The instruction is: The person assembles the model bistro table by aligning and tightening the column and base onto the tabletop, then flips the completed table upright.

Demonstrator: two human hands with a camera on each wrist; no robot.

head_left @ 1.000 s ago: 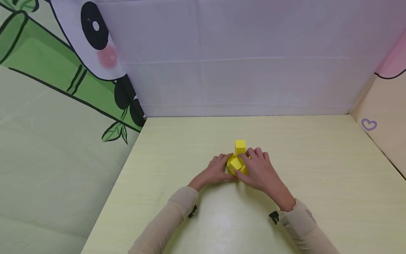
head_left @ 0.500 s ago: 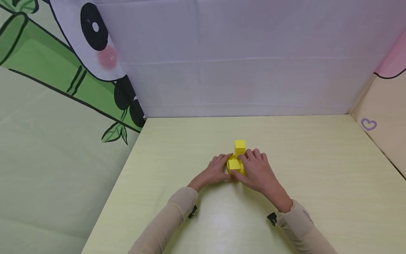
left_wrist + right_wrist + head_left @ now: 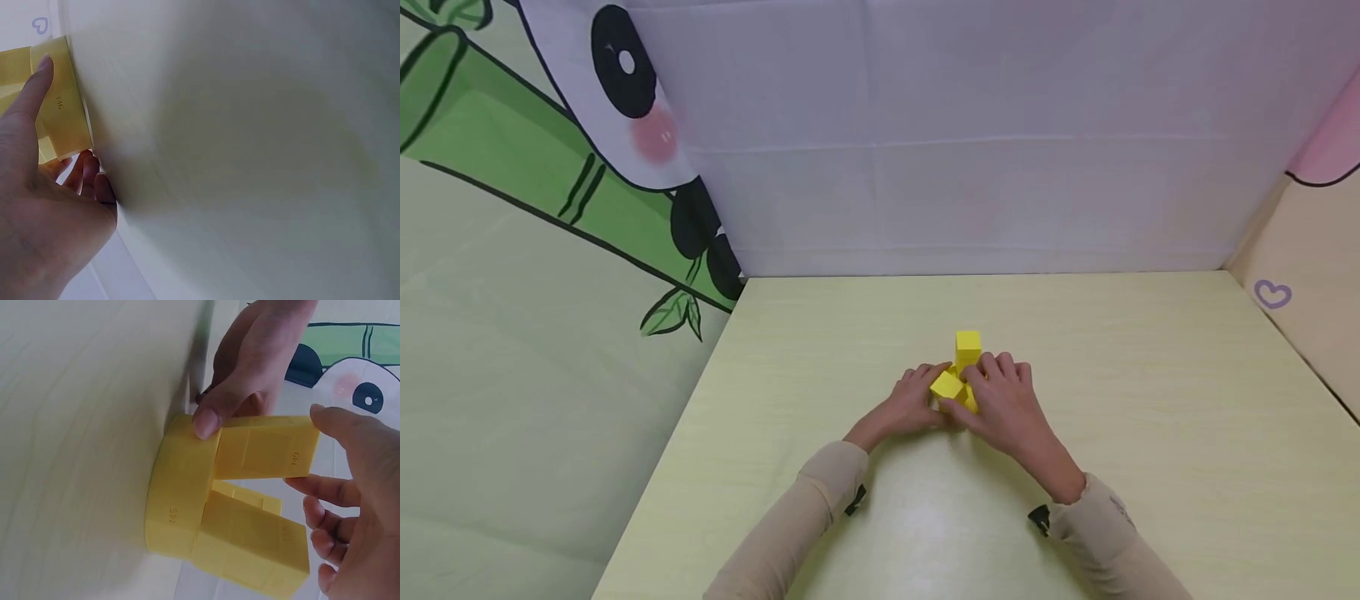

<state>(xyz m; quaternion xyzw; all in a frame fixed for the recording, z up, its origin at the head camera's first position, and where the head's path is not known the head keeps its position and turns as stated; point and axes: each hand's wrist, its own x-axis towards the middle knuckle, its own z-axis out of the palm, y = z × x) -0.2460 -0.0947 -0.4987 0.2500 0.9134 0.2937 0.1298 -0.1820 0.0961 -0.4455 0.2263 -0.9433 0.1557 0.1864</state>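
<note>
A low round yellow plastic base (image 3: 178, 487) stands on the table, with several yellow blocks rising from its top. My left hand (image 3: 912, 404) holds the base from the left, its thumb on the side wall and its fingers on the far side. Between thumb and index finger my right hand (image 3: 1006, 408) pinches the upper end of one upright rectangular block (image 3: 267, 449), whose lower end meets the base. A second block (image 3: 253, 544) leans outward on the base beside it. In the head view a taller yellow column (image 3: 967, 344) stands behind; the right hand partly hides the base.
The pale wooden table (image 3: 1075, 325) extends around both hands. A lilac cloth wall (image 3: 970, 167) rises at its back edge, with a printed cartoon panel (image 3: 550, 192) on the left and a peach panel (image 3: 1300, 308) on the right.
The pinched block has turned and shifted slightly left over the base. My right hand has moved a little left with it. The left hand and the tall column have stayed in place.
</note>
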